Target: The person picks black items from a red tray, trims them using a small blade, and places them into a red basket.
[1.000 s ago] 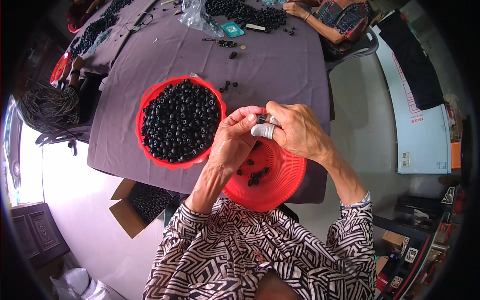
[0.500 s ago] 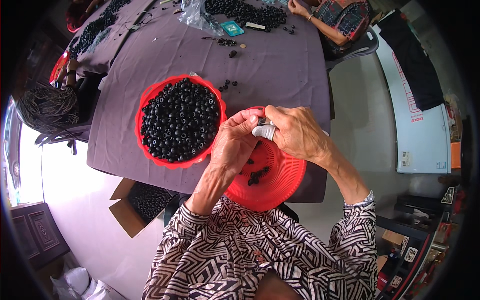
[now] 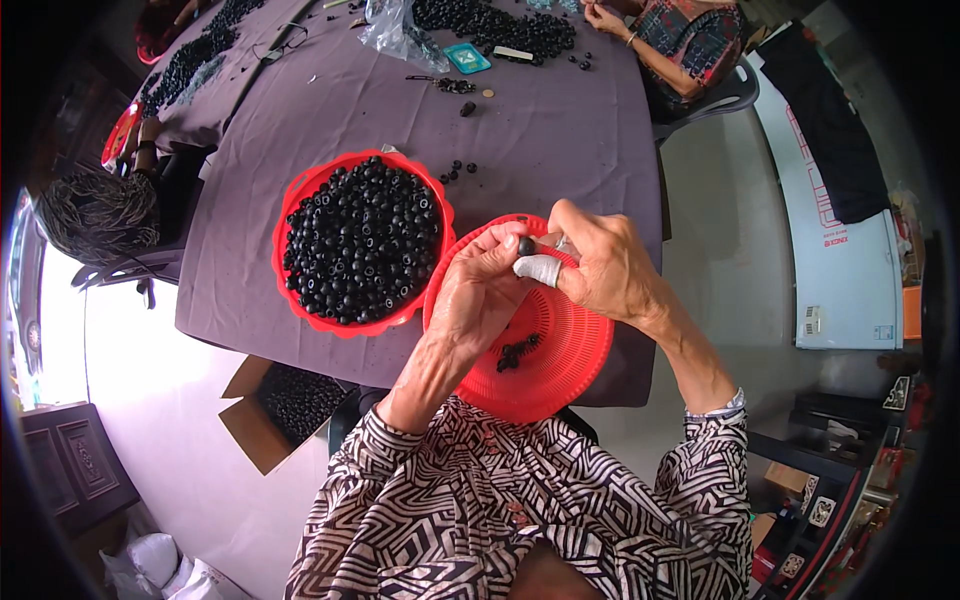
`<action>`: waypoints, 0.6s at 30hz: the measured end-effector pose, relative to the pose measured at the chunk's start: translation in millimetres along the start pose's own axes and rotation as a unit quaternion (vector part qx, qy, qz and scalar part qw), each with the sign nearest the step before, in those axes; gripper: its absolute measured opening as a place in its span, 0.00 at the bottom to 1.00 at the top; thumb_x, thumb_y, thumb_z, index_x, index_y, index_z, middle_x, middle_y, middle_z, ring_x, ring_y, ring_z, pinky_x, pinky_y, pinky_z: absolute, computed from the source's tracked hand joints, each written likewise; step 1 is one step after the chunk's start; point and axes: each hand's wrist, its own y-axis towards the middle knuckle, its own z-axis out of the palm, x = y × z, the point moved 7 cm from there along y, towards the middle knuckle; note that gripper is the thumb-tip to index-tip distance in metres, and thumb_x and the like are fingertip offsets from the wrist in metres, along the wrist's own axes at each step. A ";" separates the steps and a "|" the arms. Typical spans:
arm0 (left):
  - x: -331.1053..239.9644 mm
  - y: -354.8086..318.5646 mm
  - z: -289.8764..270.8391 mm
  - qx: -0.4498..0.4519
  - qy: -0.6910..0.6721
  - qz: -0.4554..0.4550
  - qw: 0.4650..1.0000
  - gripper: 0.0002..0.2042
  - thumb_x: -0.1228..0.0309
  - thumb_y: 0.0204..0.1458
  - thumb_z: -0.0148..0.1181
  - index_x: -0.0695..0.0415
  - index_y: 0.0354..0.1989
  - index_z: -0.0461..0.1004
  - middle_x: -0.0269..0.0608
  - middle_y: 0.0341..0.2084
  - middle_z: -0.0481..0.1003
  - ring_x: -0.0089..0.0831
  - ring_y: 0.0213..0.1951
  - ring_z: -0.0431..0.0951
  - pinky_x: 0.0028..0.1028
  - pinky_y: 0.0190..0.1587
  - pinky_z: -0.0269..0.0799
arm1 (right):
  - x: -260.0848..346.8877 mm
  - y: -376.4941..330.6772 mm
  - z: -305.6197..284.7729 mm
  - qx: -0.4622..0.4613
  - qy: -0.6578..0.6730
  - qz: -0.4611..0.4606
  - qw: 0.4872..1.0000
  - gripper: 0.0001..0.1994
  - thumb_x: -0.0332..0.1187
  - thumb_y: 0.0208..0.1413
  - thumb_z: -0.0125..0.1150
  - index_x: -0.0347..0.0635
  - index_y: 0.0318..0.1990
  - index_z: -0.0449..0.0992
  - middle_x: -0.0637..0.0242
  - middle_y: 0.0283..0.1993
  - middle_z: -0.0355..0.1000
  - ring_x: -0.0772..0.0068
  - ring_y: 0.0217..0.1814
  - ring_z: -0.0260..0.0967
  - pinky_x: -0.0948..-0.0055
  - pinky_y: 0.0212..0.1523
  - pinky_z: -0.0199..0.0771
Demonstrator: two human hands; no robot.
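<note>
A black bead-like ball (image 3: pixel 526 246) is pinched in the fingertips of the left hand (image 3: pixel 474 290), above the red basket (image 3: pixel 580 350). The right hand (image 3: pixel 608 262) is curled just beside it, one digit wrapped in white; whether anything is gripped there cannot be told. The ball is probably best steadied lightly over the basket, without hard squeezing.

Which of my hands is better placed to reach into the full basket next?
Probably your left hand: it's right beside the full red basket, while your right hand is farther off to the right. But your left grip appears to be on a dark ball, so it would need freeing first.
</note>
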 end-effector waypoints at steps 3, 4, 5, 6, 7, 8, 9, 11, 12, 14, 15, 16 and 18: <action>-1.2 1.0 0.8 0.010 -0.010 0.002 1.000 0.05 0.76 0.55 0.49 0.62 0.36 0.70 0.38 0.32 0.73 0.28 0.36 0.74 0.28 0.45 0.70 | 1.3 0.3 -1.9 -0.068 0.052 -0.025 0.996 0.14 0.32 0.41 0.68 0.36 0.29 0.67 0.58 0.25 0.71 0.58 0.24 0.71 0.68 0.21 0.69; -1.7 1.7 0.0 0.015 0.001 0.009 1.000 0.04 0.77 0.55 0.49 0.61 0.35 0.70 0.38 0.31 0.73 0.28 0.36 0.74 0.28 0.44 0.70 | 2.7 -0.9 1.4 -0.082 0.025 -0.060 0.994 0.13 0.29 0.40 0.67 0.36 0.30 0.67 0.59 0.25 0.71 0.59 0.23 0.71 0.69 0.21 0.69; -3.4 0.9 -0.8 0.018 0.011 0.019 1.000 0.03 0.77 0.54 0.50 0.61 0.34 0.70 0.38 0.31 0.73 0.28 0.36 0.74 0.27 0.44 0.70 | 7.3 -0.8 3.6 -0.095 0.001 -0.098 0.991 0.13 0.25 0.39 0.66 0.36 0.32 0.68 0.60 0.25 0.71 0.60 0.23 0.71 0.69 0.21 0.70; -3.8 0.7 -1.6 0.014 0.010 0.026 1.000 0.03 0.77 0.54 0.50 0.61 0.34 0.70 0.38 0.31 0.73 0.28 0.36 0.74 0.27 0.44 0.70 | 8.2 0.1 4.9 -0.091 0.005 -0.103 0.990 0.13 0.25 0.39 0.66 0.36 0.32 0.68 0.60 0.25 0.71 0.60 0.23 0.71 0.69 0.21 0.70; -4.4 1.4 -0.6 0.017 0.036 0.042 0.998 0.02 0.77 0.53 0.51 0.61 0.33 0.70 0.37 0.30 0.73 0.27 0.35 0.74 0.27 0.43 0.70 | 9.8 -1.0 5.1 -0.092 -0.015 -0.115 0.989 0.13 0.23 0.37 0.64 0.37 0.32 0.68 0.60 0.24 0.70 0.61 0.23 0.71 0.69 0.21 0.69; -5.7 1.8 -0.1 0.020 0.062 0.057 0.996 0.01 0.78 0.52 0.53 0.61 0.33 0.69 0.37 0.30 0.73 0.27 0.35 0.74 0.27 0.42 0.70 | 12.2 -2.3 5.6 -0.094 -0.035 -0.127 0.987 0.13 0.21 0.36 0.63 0.37 0.33 0.68 0.61 0.24 0.69 0.62 0.23 0.71 0.68 0.21 0.69; -4.8 3.3 -5.4 0.003 0.087 0.057 0.995 0.04 0.79 0.49 0.55 0.61 0.32 0.69 0.37 0.29 0.73 0.26 0.33 0.74 0.26 0.41 0.70 | 13.7 -4.7 6.6 -0.096 -0.046 -0.134 0.985 0.14 0.18 0.34 0.59 0.36 0.33 0.69 0.62 0.22 0.67 0.63 0.23 0.70 0.67 0.20 0.68; -2.9 2.6 -7.6 -0.007 0.099 0.059 0.993 0.04 0.80 0.48 0.56 0.61 0.33 0.69 0.37 0.29 0.72 0.26 0.33 0.73 0.26 0.40 0.70 | 11.4 -8.0 9.7 -0.082 -0.059 -0.128 0.987 0.14 0.18 0.34 0.59 0.36 0.33 0.69 0.62 0.22 0.67 0.63 0.22 0.69 0.67 0.19 0.68; -1.5 2.4 -9.2 -0.013 0.112 0.053 0.992 0.05 0.80 0.48 0.56 0.61 0.33 0.69 0.36 0.29 0.72 0.25 0.32 0.73 0.26 0.39 0.70 | 8.6 -9.3 12.0 -0.071 -0.078 -0.117 0.988 0.15 0.18 0.33 0.59 0.36 0.34 0.69 0.62 0.21 0.67 0.63 0.22 0.69 0.67 0.19 0.68; -0.7 -0.5 -15.8 -0.031 0.126 0.053 0.990 0.06 0.80 0.47 0.57 0.61 0.33 0.69 0.36 0.29 0.72 0.24 0.32 0.73 0.25 0.39 0.70 | 7.4 -11.3 17.8 -0.060 -0.078 -0.123 0.987 0.15 0.17 0.32 0.58 0.35 0.34 0.69 0.62 0.22 0.67 0.63 0.22 0.69 0.67 0.19 0.68; 0.8 -1.9 -20.9 -0.047 0.139 0.048 0.988 0.06 0.79 0.47 0.57 0.61 0.34 0.69 0.36 0.29 0.71 0.24 0.31 0.73 0.24 0.39 0.70 | 5.6 -12.4 20.3 -0.065 -0.074 -0.121 0.988 0.13 0.20 0.34 0.58 0.37 0.32 0.68 0.65 0.21 0.66 0.65 0.22 0.68 0.67 0.18 0.68; 2.0 -3.0 -24.8 -0.062 0.153 0.043 0.985 0.06 0.79 0.47 0.57 0.61 0.34 0.69 0.35 0.29 0.71 0.23 0.31 0.72 0.24 0.40 0.70 | 4.4 -13.6 21.7 -0.071 -0.071 -0.119 0.988 0.10 0.23 0.36 0.57 0.39 0.31 0.68 0.68 0.20 0.65 0.68 0.21 0.68 0.68 0.18 0.67; 3.2 -4.8 -26.5 -0.060 0.151 0.041 0.986 0.06 0.79 0.48 0.56 0.61 0.34 0.69 0.34 0.28 0.71 0.23 0.31 0.72 0.24 0.40 0.70 | 3.1 -16.9 24.5 -0.065 -0.070 -0.112 0.989 0.10 0.23 0.36 0.57 0.39 0.31 0.68 0.67 0.20 0.65 0.67 0.22 0.68 0.68 0.18 0.68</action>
